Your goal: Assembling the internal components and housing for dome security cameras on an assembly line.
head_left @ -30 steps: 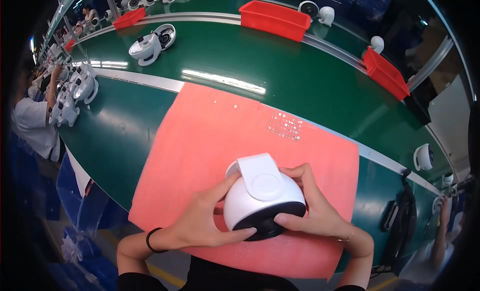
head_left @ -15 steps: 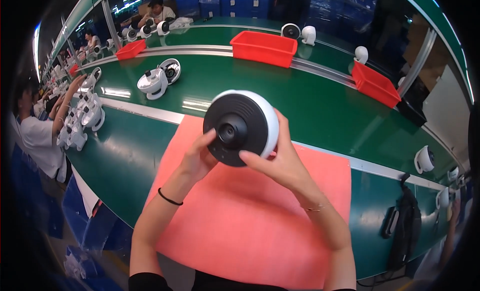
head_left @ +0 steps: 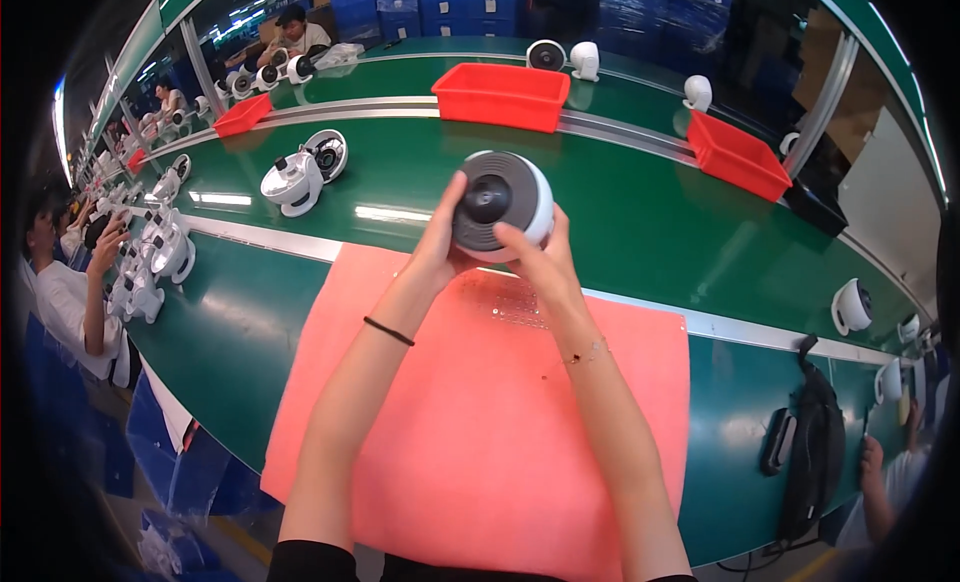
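Both hands hold up a round, white-shelled camera-like device (head_left: 498,204) above the far part of the pink mat (head_left: 480,432). Its dark, ringed front with a black lens-like centre faces me, tilted. My left hand (head_left: 438,237) is closed around the left side, with the thumb up along the rim. On the lower right, my right hand (head_left: 545,262) grips the shell, its thumb on the front face. The fingers behind the device are hidden. Between my wrists, a small patch of shiny dots (head_left: 515,304) shows near the mat's far edge.
Beyond the mat, a white device in two parts (head_left: 295,182) sits on the green belt. Red bins (head_left: 500,97) line the metal rail. Several white devices (head_left: 150,267) stand left beside a co-worker (head_left: 75,282). A black bag (head_left: 815,442) lies right; another person's hand (head_left: 873,467) is beyond it.
The device has moved up and away from me, and its face has tilted upward. My left hand has shifted from the front face to the left side. The left co-worker's raised arm has lowered.
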`<state>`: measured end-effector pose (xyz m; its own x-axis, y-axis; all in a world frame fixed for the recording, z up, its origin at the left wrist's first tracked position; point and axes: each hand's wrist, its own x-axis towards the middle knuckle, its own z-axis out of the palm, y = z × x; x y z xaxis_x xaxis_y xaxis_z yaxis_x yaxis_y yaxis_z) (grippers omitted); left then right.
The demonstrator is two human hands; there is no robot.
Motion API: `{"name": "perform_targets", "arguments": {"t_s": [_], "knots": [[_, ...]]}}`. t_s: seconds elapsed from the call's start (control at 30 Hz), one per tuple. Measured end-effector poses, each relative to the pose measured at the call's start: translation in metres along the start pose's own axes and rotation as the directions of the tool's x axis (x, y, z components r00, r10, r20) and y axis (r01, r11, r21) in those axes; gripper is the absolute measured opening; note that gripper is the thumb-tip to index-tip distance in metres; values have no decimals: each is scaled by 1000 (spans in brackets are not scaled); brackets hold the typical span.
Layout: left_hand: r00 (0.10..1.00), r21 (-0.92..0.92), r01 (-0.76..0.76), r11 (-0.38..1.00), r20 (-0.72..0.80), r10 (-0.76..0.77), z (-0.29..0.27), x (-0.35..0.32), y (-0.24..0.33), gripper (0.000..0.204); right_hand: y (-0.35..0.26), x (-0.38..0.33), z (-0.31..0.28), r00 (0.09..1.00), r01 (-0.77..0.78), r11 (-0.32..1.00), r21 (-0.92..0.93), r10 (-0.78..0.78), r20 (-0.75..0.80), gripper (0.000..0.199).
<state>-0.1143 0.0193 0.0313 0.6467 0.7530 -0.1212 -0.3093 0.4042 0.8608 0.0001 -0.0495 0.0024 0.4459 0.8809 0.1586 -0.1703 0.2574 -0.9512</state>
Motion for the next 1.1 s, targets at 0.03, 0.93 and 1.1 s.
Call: {"name": "perform_targets", "arguments": {"t_s": [0.03, 0.93, 1.1], "knots": [[998, 38, 24, 999, -63, -22, -23, 14, -11, 71, -5, -1, 4, 994, -103, 988, 116, 106, -21, 80], [615, -463, -678, 571, -782, 97, -163, 39, 24, 78, -91, -4, -141, 725, 409, 884, 227, -163, -669, 33], [545, -126, -565, 815, -799, 254, -229, 66, 52, 66, -120, -25, -105, 760, 477, 815, 328, -195, -621, 31]]}}
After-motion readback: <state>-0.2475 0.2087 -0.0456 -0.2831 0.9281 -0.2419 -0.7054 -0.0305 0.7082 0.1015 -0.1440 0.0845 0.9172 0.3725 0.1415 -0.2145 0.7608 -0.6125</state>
